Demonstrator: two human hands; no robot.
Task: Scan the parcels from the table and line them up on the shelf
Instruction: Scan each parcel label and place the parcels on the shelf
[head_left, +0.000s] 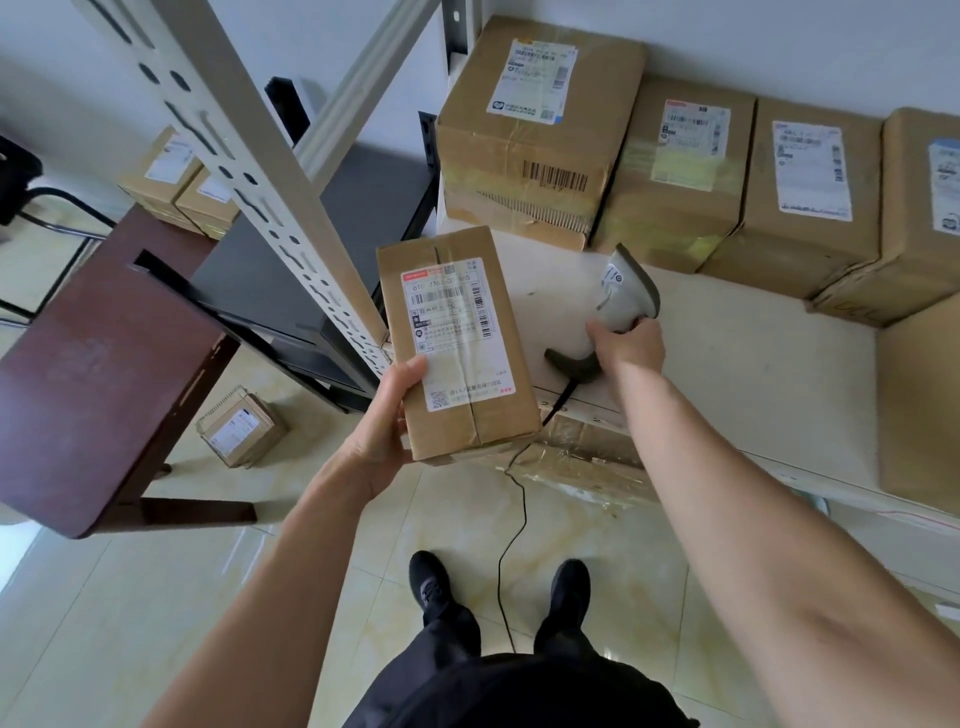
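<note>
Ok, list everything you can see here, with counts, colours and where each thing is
Brown cardboard parcel: 1, held over shelf edge.
Shelved brown cardboard boxes: 4 in a row at the back, another at the right edge.
Grey handheld scanner: 1, on white shelf.
Black cable: 1, hanging to floor.
Dark red-brown table: 1, left.
Floor boxes: 3, left.
Black shoes: 2.
Left hand: grips parcel.
Right hand: holds scanner.
</note>
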